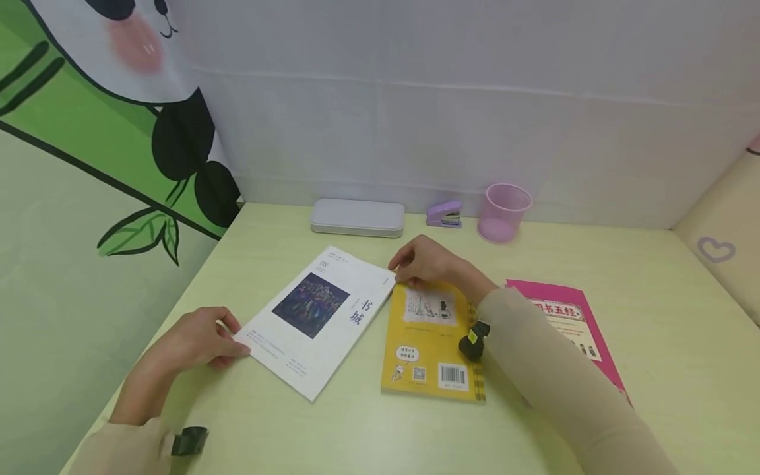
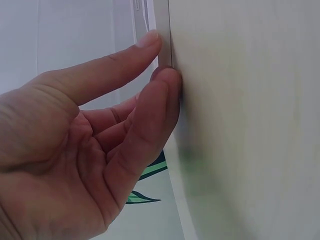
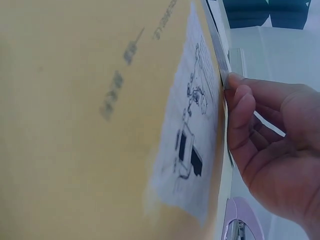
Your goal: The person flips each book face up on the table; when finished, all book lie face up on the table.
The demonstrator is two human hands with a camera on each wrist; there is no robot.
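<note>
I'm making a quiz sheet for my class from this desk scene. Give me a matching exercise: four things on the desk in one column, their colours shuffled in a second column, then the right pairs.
Things:
1. stapler
2. cup
3. pencil case
4. book under the right hand

Colours:
a. yellow
b. grey
c. purple
d. translucent pink

Pairs: 1-c, 2-d, 3-b, 4-a
</note>
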